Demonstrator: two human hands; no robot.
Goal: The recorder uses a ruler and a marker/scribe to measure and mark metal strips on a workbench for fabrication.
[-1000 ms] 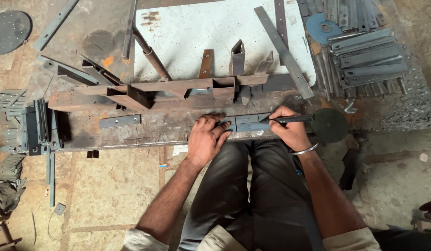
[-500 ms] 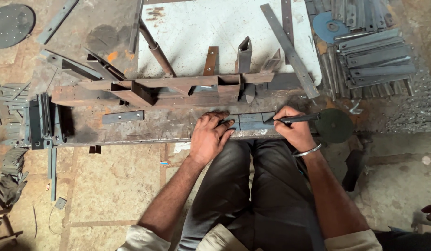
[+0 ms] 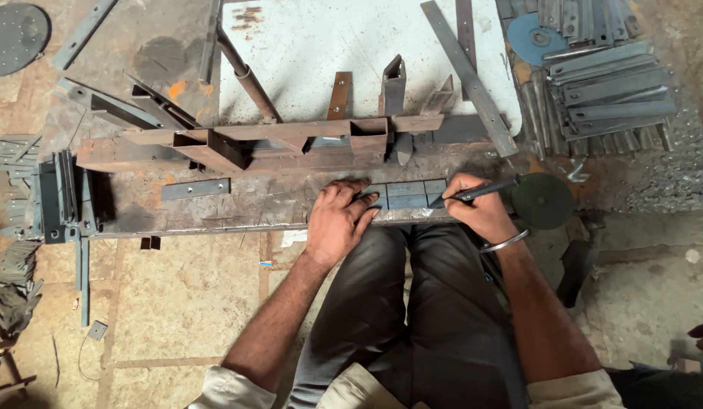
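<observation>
Hands rest on a flat grey metal strip (image 3: 406, 195) that lies on a long rusty steel plate (image 3: 238, 208), at its near edge, just above the person's knees. The left hand (image 3: 339, 220) lies flat and spread on the left end of the strip, with fingers stretched out and pressing down. It grips nothing. The right hand (image 3: 480, 208) is curled tight around a thin dark marking tool (image 3: 473, 193), held like a pencil. The tip of the tool touches the right end of the strip. A silver bangle (image 3: 504, 242) sits on the right wrist.

Just right of the right hand lies a dark round disc (image 3: 542, 200). Far from the hands, past the strip, a rusty frame of steel bars (image 3: 283, 136) lies across the plate. Behind it is a big white sheet (image 3: 329, 45). A pile of grey metal strips (image 3: 609, 83) sits far to the right, next to a blue disc (image 3: 537, 38). A short flat bar with holes (image 3: 194, 188) lies on the plate to the left of the hands.
</observation>
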